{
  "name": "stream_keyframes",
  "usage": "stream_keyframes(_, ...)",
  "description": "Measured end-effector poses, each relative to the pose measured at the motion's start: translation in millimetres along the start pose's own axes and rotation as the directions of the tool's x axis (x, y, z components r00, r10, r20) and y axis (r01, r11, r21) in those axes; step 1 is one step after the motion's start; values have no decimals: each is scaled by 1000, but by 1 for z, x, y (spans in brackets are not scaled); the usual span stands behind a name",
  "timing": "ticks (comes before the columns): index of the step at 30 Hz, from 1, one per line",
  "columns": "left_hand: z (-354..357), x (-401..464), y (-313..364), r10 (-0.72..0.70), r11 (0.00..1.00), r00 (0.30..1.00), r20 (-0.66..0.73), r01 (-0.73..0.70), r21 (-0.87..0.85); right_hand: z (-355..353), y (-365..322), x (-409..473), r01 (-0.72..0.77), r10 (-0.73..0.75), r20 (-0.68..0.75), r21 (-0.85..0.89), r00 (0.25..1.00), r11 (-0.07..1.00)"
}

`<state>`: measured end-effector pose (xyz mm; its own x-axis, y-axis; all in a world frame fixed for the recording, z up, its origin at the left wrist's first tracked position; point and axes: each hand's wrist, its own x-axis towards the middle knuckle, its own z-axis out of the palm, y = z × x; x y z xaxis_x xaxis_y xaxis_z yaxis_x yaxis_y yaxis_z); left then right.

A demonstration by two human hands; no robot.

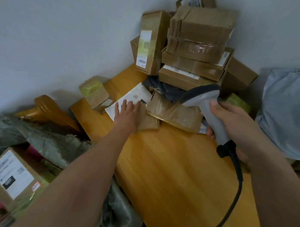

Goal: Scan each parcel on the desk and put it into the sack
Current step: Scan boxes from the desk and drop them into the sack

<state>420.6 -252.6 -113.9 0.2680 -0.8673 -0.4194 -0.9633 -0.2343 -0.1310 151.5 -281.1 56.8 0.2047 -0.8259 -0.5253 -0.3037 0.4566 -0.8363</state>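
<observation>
Desk [169, 165]: right hand [233, 131] grips scanner [207, 108], nose toward parcels [190, 52].

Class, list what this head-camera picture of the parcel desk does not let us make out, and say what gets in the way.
- Head view: print on the white flat parcel is blurred, and the left hand covers part of it.
- Grip of the grey handheld scanner: wrapped by the right hand.
- Dark soft parcel: mostly buried under stacked brown boxes.
- Grey woven sack: mouth hidden by the left forearm; lower part cut off.
</observation>
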Motion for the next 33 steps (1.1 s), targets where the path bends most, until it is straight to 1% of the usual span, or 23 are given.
stream_keyframes(2,16,-14,4,-5,999,999,50,8,-47,4,1,2,-10,10,14,34,1000,999)
stream_keyframes(5,31,-45,16,27,966,992,127,7,-257,9,0,-4,-27,23,40,89,999,996)
stream_keyframes(7,27,-62,22,45,894,969,243,70,-442,10,0,-11,-26,21,48,119,999,993)
stream_keyframes(8,20,-70,23,58,805,940,336,156,-573,11,1,-15,-23,17,45,131,999,991)
stream_keyframes(9,11,-77,22,98,641,890,445,285,-712,11,1,-18,-19,14,32,141,999,990)
stream_keyframes(10,1,-86,20,184,412,833,522,417,-810,12,2,-21,-18,16,12,154,1000,988)
stream_keyframes(11,-7,-96,17,285,183,793,539,507,-842,13,3,-25,-19,22,-14,174,1000,985)
stream_keyframes(12,-15,-107,13,366,-12,779,509,551,-834,15,4,-28,-16,25,-42,197,999,980)
stream_keyframes(13,-20,-117,9,425,-176,780,459,569,-803,17,5,-32,-5,20,-67,213,998,977)
stream_keyframes(14,-25,-125,6,475,-308,784,400,574,-759,19,7,-35,14,6,-92,211,996,977)
stream_keyframes(15,-30,-133,3,516,-395,787,339,570,-720,22,9,-37,37,-14,-117,191,993,981)
stream_keyframes(16,-34,-139,2,541,-453,790,287,562,-692,25,12,-40,58,-34,-141,166,989,984)
stream_keyframes(19,-48,-155,2,564,-550,807,175,526,-649,37,16,-50,78,-52,-178,144,983,987)
stream_keyframes(22,-61,-170,3,568,-588,815,119,502,-634,47,17,-61,103,-72,-187,162,980,981)
stream_keyframes(25,-70,-184,7,548,-608,830,102,479,-633,54,19,-70,133,-107,-193,124,975,983)
stream_keyframes(28,-81,-193,11,516,-583,853,78,416,-698,61,18,-80,174,-163,-185,47,969,984)
stream_keyframes(30,-89,-199,11,514,-570,855,62,395,-720,64,16,-88,187,-183,-183,7,966,982)
stream_keyframes(32,-93,-203,7,500,-548,862,88,393,-739,64,14,-95,191,-184,-196,20,963,981)
stream_keyframes(33,-94,-202,4,477,-510,870,123,388,-767,62,14,-98,201,-189,-213,37,959,979)
